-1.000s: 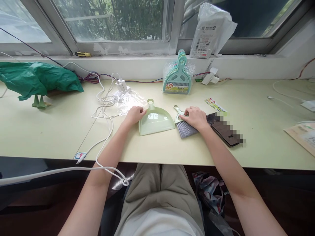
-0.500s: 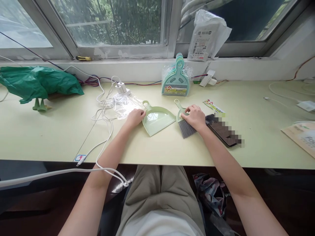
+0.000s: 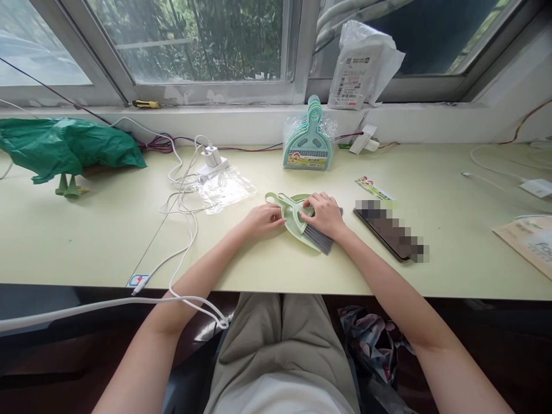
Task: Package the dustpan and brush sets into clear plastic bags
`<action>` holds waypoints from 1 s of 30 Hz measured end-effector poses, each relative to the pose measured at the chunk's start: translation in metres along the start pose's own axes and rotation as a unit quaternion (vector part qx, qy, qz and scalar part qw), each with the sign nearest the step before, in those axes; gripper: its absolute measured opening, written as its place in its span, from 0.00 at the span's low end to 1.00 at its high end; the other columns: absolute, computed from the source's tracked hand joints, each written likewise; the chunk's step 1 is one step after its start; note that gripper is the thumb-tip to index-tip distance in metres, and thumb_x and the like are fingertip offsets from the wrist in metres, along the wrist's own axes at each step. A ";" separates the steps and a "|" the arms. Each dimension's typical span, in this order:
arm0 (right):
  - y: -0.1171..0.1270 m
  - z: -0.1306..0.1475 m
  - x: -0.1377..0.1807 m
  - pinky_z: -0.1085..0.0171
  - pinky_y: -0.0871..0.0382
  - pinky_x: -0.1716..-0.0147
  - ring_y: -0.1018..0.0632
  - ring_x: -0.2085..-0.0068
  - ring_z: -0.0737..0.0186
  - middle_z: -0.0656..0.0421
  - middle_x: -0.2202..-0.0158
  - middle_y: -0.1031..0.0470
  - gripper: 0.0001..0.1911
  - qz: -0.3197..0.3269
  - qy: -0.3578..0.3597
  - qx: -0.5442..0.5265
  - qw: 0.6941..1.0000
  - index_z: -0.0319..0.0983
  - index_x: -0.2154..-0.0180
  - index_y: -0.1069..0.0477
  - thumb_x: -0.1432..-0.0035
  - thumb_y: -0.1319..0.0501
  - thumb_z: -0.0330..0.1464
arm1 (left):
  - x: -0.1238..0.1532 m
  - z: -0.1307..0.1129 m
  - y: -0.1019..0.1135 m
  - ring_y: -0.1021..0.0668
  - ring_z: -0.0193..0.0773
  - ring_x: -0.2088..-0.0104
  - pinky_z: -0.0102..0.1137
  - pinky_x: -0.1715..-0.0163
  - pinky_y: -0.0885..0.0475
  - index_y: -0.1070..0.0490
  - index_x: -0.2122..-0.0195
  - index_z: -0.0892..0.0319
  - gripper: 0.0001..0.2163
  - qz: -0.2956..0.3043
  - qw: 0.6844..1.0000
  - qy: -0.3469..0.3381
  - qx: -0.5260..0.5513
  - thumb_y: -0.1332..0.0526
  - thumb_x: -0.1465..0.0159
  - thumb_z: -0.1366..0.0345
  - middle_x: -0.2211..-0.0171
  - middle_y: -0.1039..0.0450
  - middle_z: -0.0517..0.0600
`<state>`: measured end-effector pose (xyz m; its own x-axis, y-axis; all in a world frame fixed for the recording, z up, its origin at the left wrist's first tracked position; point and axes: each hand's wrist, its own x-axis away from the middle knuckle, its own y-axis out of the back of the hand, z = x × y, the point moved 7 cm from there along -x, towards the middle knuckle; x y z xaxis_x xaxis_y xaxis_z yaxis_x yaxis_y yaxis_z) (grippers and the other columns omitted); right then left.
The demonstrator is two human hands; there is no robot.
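Note:
A small pale green dustpan (image 3: 293, 225) lies on the desk in front of me, its handle pointing left. A matching little brush (image 3: 317, 237) with grey bristles rests inside the pan. My left hand (image 3: 261, 219) curls against the pan's left edge by the handle. My right hand (image 3: 324, 214) presses down on the brush's body, fingers closed over it.
A clear plastic bag (image 3: 226, 187) and white charger cables (image 3: 183, 190) lie to the left. A pack of teal dustpan sets (image 3: 309, 138) stands at the back. A phone (image 3: 388, 230) and a paper label (image 3: 373, 188) lie right. A green bag (image 3: 64, 146) sits far left.
The brush has moved left from beside the dustpan into it. The pan has turned, its handle now pointing left, and both hands have come together over it.

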<state>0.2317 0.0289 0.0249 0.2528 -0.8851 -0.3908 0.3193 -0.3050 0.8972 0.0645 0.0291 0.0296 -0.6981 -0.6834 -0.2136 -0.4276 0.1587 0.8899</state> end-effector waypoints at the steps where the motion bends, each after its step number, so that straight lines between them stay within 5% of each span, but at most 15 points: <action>1: 0.000 0.001 0.000 0.55 0.41 0.55 0.29 0.53 0.50 0.53 0.58 0.24 0.08 0.005 0.005 -0.005 1.000 0.41 0.64 0.29 0.43 0.39 0.39 | 0.000 -0.005 -0.002 0.25 0.39 0.62 0.32 0.63 0.32 0.27 0.68 0.57 0.14 0.010 0.999 -0.025 0.023 0.47 0.34 0.55 0.62 0.26 0.52; 5: 0.000 0.003 0.000 0.56 0.40 0.54 0.29 0.52 0.52 0.54 0.57 0.24 0.08 0.026 0.026 -0.038 0.999 0.42 0.63 0.29 0.41 0.40 0.39 | 0.002 -0.019 -0.008 0.26 0.38 0.55 0.31 0.55 0.30 0.25 0.60 0.56 0.09 0.033 0.993 -0.088 0.071 0.43 0.36 0.62 0.55 0.29 0.52; 12: 0.000 0.005 0.000 0.56 0.39 0.53 0.30 0.50 0.52 0.54 0.57 0.24 0.10 0.041 0.042 -0.091 0.994 0.43 0.63 0.28 0.40 0.41 0.42 | 0.003 -0.005 0.020 0.33 0.49 0.43 0.46 0.43 0.37 0.26 0.51 0.50 0.13 -0.089 0.987 -0.077 -0.114 0.38 0.38 0.64 0.43 0.34 0.53; 18: 0.001 0.007 0.000 0.55 0.38 0.50 0.29 0.52 0.52 0.55 0.59 0.25 0.09 0.044 0.067 -0.134 0.988 0.43 0.62 0.27 0.40 0.41 0.40 | 0.002 0.016 0.011 0.25 0.39 0.55 0.34 0.55 0.29 0.28 0.47 0.52 0.14 -0.059 0.993 -0.060 -0.077 0.45 0.32 0.63 0.53 0.27 0.54; 24: 0.000 0.005 0.000 0.55 0.37 0.51 0.29 0.53 0.52 0.55 0.59 0.24 0.09 0.045 0.071 -0.158 0.984 0.42 0.64 0.27 0.40 0.40 0.41 | 0.004 0.008 0.009 0.27 0.42 0.46 0.39 0.48 0.31 0.27 0.51 0.52 0.13 -0.080 0.983 -0.105 -0.131 0.46 0.32 0.67 0.45 0.29 0.54; 30: -0.002 0.002 -0.001 0.55 0.37 0.51 0.29 0.53 0.52 0.55 0.59 0.24 0.11 0.043 0.069 -0.182 0.980 0.42 0.66 0.27 0.41 0.40 0.42 | 0.006 0.002 0.006 0.27 0.41 0.47 0.38 0.50 0.31 0.29 0.49 0.55 0.14 -0.052 0.976 -0.122 -0.174 0.51 0.30 0.66 0.49 0.26 0.54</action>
<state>0.2287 0.0294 0.0235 0.4065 -0.8382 -0.3635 0.5893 -0.0635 0.8054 0.0568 0.0277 0.0333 -0.7960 -0.4853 -0.3619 -0.3122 -0.1832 0.9322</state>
